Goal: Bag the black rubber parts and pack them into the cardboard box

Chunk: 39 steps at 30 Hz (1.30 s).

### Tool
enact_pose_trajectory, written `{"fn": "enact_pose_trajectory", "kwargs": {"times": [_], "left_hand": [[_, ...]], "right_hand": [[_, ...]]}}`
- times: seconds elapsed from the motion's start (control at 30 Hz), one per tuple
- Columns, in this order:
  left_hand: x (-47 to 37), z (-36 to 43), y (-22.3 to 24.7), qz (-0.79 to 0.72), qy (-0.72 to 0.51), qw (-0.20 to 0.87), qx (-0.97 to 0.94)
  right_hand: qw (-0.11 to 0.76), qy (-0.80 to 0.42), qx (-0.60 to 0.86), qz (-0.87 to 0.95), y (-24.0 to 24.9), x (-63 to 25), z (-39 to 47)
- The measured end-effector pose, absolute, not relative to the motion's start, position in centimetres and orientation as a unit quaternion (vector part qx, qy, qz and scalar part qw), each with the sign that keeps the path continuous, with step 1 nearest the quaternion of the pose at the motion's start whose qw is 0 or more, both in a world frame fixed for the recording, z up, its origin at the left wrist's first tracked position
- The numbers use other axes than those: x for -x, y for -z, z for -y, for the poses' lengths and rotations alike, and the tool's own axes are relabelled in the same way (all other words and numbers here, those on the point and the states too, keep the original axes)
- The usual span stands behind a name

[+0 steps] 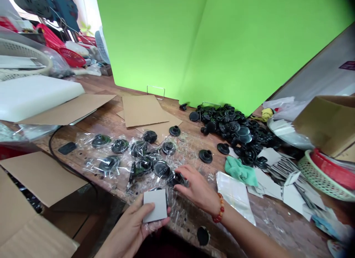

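Observation:
My left hand [144, 217] is closed, thumb on top, around a grey square card [155, 205] with clear plastic film under it. Part of a black piece shows behind the card's far edge. With curved fingers my right hand [198, 186], a beaded bracelet at its wrist, grips a black round part [176, 179] at the front of the bagged pieces. Several black stepped discs in clear plastic bags [139, 148] lie just beyond both hands. To the right are a stack of clear bags [235, 193] and a green cloth [240, 170].
A heap of loose black discs [230, 126] lies before the green panel [194, 47]. Grey cards [288, 180] are scattered on the right beside a basket [321, 176]. Flat cardboard [144, 110] lies at the back; an open carton [30, 221] stands front left.

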<state>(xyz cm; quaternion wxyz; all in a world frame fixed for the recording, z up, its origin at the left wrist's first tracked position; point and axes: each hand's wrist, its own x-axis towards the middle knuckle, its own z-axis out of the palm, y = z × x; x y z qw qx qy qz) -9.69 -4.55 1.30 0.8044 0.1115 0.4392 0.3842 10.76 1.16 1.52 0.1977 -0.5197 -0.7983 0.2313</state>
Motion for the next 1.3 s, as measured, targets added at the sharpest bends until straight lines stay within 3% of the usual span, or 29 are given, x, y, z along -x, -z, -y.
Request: {"fn": "enact_pose_trajectory", "kwargs": {"times": [0.17, 0.3, 0.4, 0.5, 0.7, 1.0, 1.13, 1.3], "left_hand": [[10.2, 4.1, -0.8, -0.431, -0.4, 0.798, -0.131], [9.9, 4.1, -0.7, -0.425, -0.41, 0.796, -0.132], [9.4, 4.0, -0.9, -0.421, -0.425, 0.793, -0.113], [9.4, 3.8, -1.2, -0.397, -0.424, 0.811, -0.071], [10.5, 4.0, -1.4, -0.316, -0.417, 0.846, -0.106], [13.6, 4.9, -1.8, -0.396, -0.465, 0.741, -0.28], [22.3, 6.1, -6.3, -0.543, -0.417, 0.598, -0.417], [34.4, 8.3, -6.6, -0.818, -0.323, 0.211, -0.427]], "right_hand": [[0.141, -0.21, 0.556, 0.792, -0.5, -11.5, -0.5], [0.203, -0.216, 0.593, 0.749, -3.1, -11.2, 1.1], [0.27, -0.289, 0.547, 0.738, -4.7, -9.6, 2.3], [0.277, -0.324, 0.484, 0.764, -4.2, -7.6, 3.1], [0.268, -0.329, 0.468, 0.775, -1.7, -6.2, 3.6], [0.276, -0.236, 0.324, 0.874, -1.7, -5.8, 3.6], [0.297, -0.204, 0.322, 0.876, -2.5, -7.2, 2.5], [0.297, -0.179, 0.378, 0.858, -1.2, -9.4, 1.4]]}}
